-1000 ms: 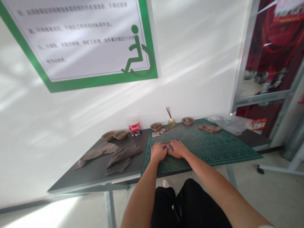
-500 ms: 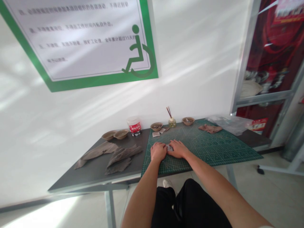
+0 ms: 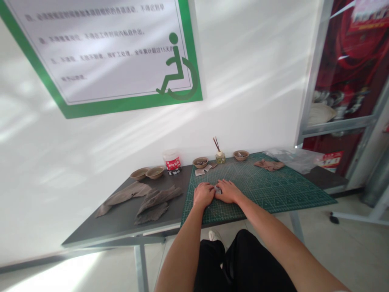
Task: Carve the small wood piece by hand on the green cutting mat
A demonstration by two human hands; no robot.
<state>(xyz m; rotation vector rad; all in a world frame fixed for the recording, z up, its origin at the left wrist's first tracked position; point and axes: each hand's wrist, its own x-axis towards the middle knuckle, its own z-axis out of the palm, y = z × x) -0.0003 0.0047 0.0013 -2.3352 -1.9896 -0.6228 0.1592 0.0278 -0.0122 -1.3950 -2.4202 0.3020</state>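
Note:
A small greyish piece (image 3: 217,190) lies on the green cutting mat (image 3: 258,182), between my two hands. My left hand (image 3: 204,195) grips its left side with bent fingers. From the right, my right hand (image 3: 227,191) holds the same piece, its fingers curled over the edge. Much of the piece is hidden under the fingers. Beyond my hands, flat pale squares (image 3: 199,172) rest on the mat near a brown bowl (image 3: 200,162) with small bits in it.
Grey cloths (image 3: 154,200) lie on the dark table (image 3: 100,227) at left, with two bowls (image 3: 154,172) and a red-labelled jar (image 3: 172,162) behind. Further right are a reed bottle (image 3: 220,157), another bowl (image 3: 241,155), a brownish cloth (image 3: 269,164) and clear plastic (image 3: 294,158).
My left hand has shifted very slightly to the right, closer to my right hand. Both hands stay on the small piece.

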